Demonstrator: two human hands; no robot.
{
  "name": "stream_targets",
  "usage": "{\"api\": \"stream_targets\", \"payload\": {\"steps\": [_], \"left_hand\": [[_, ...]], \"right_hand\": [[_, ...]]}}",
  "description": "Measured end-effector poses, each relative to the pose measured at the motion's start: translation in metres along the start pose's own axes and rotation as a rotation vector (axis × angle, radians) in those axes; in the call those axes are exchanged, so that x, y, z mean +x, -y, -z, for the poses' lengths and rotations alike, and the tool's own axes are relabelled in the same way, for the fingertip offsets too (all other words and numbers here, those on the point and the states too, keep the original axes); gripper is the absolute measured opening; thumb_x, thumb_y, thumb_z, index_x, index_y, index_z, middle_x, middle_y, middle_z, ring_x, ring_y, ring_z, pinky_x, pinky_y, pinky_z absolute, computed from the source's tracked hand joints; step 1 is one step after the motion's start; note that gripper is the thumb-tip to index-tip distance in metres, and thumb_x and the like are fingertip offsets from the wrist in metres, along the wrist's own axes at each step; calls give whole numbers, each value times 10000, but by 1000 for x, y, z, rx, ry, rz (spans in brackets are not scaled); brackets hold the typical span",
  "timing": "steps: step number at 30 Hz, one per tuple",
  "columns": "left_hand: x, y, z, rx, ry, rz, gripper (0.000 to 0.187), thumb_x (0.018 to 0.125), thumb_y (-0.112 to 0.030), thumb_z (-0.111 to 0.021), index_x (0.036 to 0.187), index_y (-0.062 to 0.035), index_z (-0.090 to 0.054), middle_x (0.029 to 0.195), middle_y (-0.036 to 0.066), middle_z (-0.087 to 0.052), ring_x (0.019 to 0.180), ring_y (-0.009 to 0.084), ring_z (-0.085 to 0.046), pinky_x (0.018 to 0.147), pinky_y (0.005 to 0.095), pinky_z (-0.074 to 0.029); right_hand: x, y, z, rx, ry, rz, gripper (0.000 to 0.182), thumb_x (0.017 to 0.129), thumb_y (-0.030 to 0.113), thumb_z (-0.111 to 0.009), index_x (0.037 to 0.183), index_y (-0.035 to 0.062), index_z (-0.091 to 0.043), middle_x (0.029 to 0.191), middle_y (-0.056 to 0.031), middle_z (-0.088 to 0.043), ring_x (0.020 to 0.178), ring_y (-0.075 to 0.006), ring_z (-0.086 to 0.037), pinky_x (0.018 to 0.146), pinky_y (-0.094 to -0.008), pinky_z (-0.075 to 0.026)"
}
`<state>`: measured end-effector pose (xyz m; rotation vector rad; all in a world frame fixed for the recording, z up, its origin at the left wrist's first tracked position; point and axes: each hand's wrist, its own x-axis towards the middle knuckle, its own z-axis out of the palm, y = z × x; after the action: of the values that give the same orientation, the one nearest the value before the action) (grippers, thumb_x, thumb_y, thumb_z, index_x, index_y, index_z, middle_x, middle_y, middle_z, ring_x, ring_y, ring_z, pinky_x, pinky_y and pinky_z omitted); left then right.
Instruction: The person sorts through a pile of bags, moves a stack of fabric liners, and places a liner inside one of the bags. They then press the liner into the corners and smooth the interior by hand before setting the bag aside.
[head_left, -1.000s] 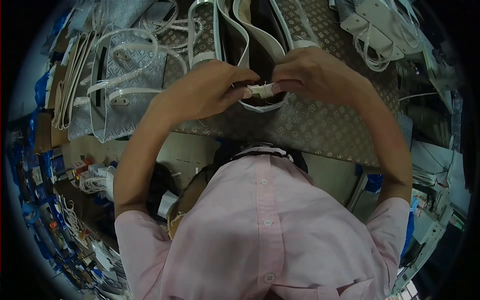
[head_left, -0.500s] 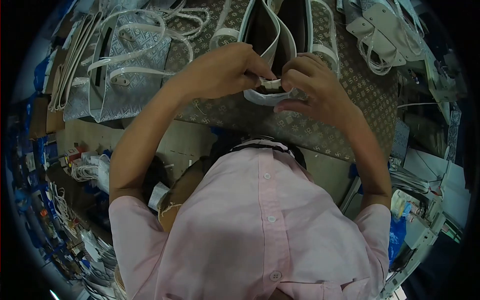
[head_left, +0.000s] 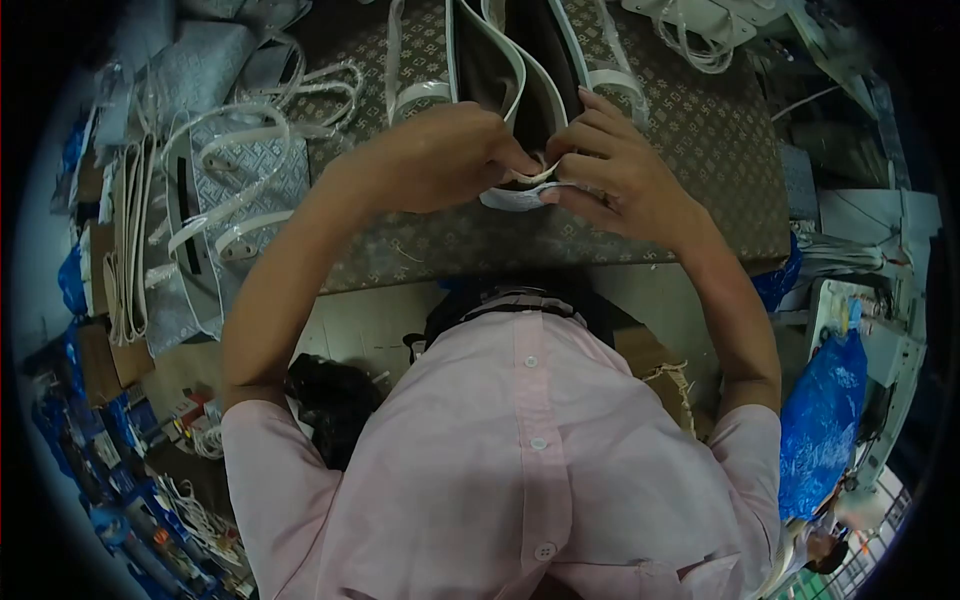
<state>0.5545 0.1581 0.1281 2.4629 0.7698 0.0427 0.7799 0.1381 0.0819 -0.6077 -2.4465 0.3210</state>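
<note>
A handbag [head_left: 516, 88] with pale edging and a dark lining lies on the patterned table, its mouth spread and its near end toward me. My left hand [head_left: 450, 158] comes in from the left, fingers closed, with the index fingertip pressing inside the bag's near end. From the other side, my right hand [head_left: 628, 172] grips the rim of that end between thumb and fingers. A cream strip [head_left: 535, 176] bends between the two sets of fingertips. What the curled left fingers hold underneath is hidden.
Silvery patterned bags [head_left: 245, 165] with plastic-wrapped straps lie at the table's left. Pale parts with looped cords [head_left: 700, 35] sit at the far right. A blue plastic bag [head_left: 825, 425] stands right of me; another person [head_left: 825, 550] shows at the lower right edge.
The view has turned, shifting the table and surroundings. Both hands stay at the bag's near end; the cream strip, straighter before, now looks bent.
</note>
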Motion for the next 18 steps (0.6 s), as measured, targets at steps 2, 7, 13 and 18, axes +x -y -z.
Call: {"api": "stream_targets", "payload": {"steps": [2, 7, 13, 18], "left_hand": [[1, 0, 3, -7, 73, 18, 327, 818, -27, -603, 1117, -144, -665, 800, 114, -632, 715, 276, -604, 751, 396, -467], [5, 7, -3, -123, 35, -83, 332, 789, 13, -514, 1067, -75, -674, 621, 196, -564, 512, 303, -543, 533, 384, -420], [2, 13, 0, -148, 60, -111, 361, 794, 21, -506, 1091, -100, -671, 611, 190, -562, 498, 277, -542, 523, 377, -416], [0, 15, -1, -170, 46, -116, 363, 798, 22, -510, 1100, -102, -668, 615, 187, -561, 498, 272, -534, 520, 379, -408]], "right_hand": [[-2, 4, -1, 0, 10, -12, 185, 736, 196, -731, 769, 66, -605, 883, -35, -576, 861, -235, -548, 1049, -484, -343], [-1, 12, -3, -21, -15, -75, 194, 730, 184, -733, 761, 52, -595, 883, -34, -573, 861, -235, -547, 1061, -480, -326], [1, 16, -6, 37, -26, -87, 209, 731, 153, -735, 700, 40, -561, 904, -51, -578, 882, -239, -546, 1066, -502, -306], [3, 14, -8, 60, -38, -89, 250, 732, 138, -733, 641, 35, -524, 925, -67, -587, 902, -242, -548, 1065, -520, -294]]}}
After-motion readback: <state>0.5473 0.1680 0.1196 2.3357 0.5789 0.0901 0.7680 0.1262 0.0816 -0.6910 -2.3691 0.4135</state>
